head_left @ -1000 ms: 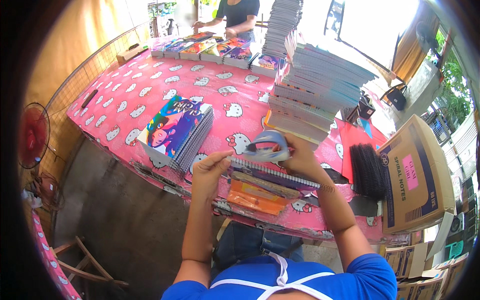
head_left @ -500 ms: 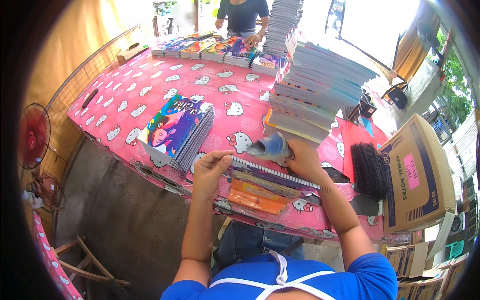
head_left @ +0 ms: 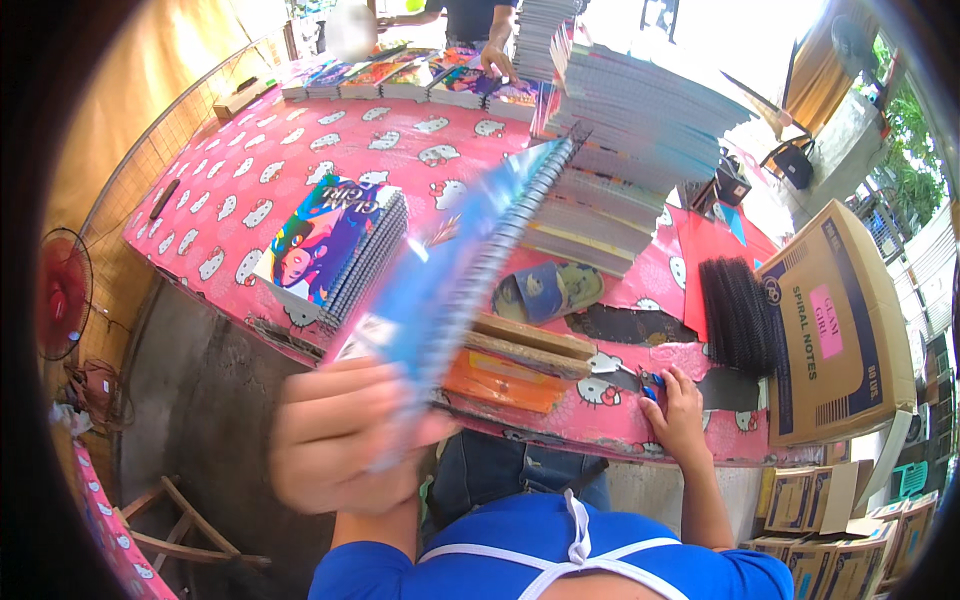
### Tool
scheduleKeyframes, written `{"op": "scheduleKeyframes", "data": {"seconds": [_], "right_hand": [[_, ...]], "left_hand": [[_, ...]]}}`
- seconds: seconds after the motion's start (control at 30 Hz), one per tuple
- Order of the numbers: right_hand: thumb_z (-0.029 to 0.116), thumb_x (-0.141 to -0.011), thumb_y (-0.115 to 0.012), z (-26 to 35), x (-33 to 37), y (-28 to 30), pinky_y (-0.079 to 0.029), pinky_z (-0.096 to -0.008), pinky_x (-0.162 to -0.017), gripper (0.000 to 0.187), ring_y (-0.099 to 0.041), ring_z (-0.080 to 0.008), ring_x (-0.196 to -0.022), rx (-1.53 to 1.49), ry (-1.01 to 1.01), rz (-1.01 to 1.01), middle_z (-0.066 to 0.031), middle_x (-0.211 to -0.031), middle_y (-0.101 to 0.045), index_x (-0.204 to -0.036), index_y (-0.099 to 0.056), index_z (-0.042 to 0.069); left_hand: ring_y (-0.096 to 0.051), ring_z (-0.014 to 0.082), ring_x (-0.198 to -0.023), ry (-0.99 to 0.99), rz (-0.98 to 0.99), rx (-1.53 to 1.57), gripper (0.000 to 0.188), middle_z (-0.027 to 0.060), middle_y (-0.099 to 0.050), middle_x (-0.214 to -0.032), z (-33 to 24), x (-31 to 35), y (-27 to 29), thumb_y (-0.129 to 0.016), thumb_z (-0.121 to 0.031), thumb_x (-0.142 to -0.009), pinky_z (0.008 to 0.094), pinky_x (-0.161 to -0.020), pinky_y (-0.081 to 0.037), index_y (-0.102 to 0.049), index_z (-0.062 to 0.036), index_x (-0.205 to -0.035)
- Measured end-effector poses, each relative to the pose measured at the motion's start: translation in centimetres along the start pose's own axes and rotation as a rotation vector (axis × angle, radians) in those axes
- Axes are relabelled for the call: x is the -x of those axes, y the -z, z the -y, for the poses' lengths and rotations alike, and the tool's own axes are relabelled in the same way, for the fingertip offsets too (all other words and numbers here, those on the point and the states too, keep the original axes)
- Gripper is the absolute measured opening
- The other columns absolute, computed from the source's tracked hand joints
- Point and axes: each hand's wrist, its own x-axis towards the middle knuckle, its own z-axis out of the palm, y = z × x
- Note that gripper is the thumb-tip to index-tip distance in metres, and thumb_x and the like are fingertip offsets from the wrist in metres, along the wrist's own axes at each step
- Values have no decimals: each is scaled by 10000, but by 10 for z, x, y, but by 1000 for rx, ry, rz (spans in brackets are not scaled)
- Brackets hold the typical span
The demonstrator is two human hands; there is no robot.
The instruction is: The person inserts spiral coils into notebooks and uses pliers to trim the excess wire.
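My left hand (head_left: pixel 345 435), blurred, is closed on the lower end of a spiral notebook (head_left: pixel 470 250) with a blue cover. The notebook is lifted off the table and tilted, its wire coil facing right. Low on the table, my right hand (head_left: pixel 680 415) has its fingers closed on pliers (head_left: pixel 650 384) with blue handles. Between the hands lie a wooden block (head_left: pixel 530 345) and an orange packet (head_left: pixel 500 380). A slipper (head_left: pixel 548 292) with a blue strap rests beyond the block. To the left stands a stack of spiral notebooks (head_left: pixel 335 245) with colourful covers.
A tall stack of books (head_left: pixel 640 150) rises at the back right of the pink table (head_left: pixel 250 170). Black spiral coils (head_left: pixel 735 310) lean by a large cardboard box (head_left: pixel 830 330). Across the table, a person's hand (head_left: pixel 497 62) touches rows of notebooks (head_left: pixel 410 80).
The notebook has been raised from the wooden block by my left hand. My right hand has let go of the slipper, now lying on the table, and moved right onto the pliers.
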Motion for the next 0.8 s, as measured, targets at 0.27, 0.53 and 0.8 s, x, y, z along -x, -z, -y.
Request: {"op": "scheduleKeyframes", "data": {"seconds": [0.27,0.53,0.8], "right_hand": [[183,-751,-720,49,1,29,-434,-412,-878,479,-546,-306,-1036,-365,85,-35,-159,-1105,-571,-1176,-576,16],[130,-682,-773,144,-19,59,-472,-385,-802,477,-580,-310,-945,-593,535,-162,-141,-1059,-594,-1115,-603,23],[188,-838,-691,124,-35,36,-509,-335,-758,304,-626,-204,-898,-1574,2,899,-128,-1029,-651,-1051,-640,-24]], "left_hand": [[-660,224,-840,451,371,-42,258,163,-662,-998,14,79,-41,-709,129,-665,286,-694,-537,-657,40,-902],[-658,250,-848,365,401,-5,245,153,-674,-969,19,88,-41,-690,150,-648,320,-759,-530,-668,46,-869],[-663,296,-836,269,373,13,223,141,-675,-907,18,83,-36,-666,133,-646,372,-783,-542,-671,42,-850]]}}
